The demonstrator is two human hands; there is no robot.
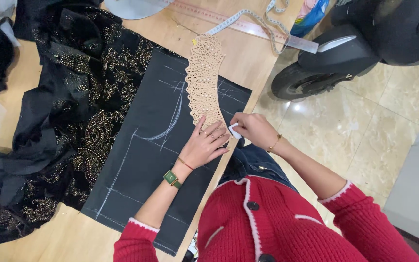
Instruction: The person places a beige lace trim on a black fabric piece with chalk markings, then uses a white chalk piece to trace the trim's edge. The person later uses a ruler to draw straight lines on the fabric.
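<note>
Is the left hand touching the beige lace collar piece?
Touching. The head view shows the left hand lying flat with its fingers on the lower end of the lace collar piece, pressing it onto the dark cloth.

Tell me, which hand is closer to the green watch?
Left. The green watch sits on the wrist of the left hand; the right hand holds white chalk farther away.

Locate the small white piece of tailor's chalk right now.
In the head view, the small white tailor's chalk is pinched in the right hand, at the near end of the curved beige lace collar piece, beside the left hand.
</note>
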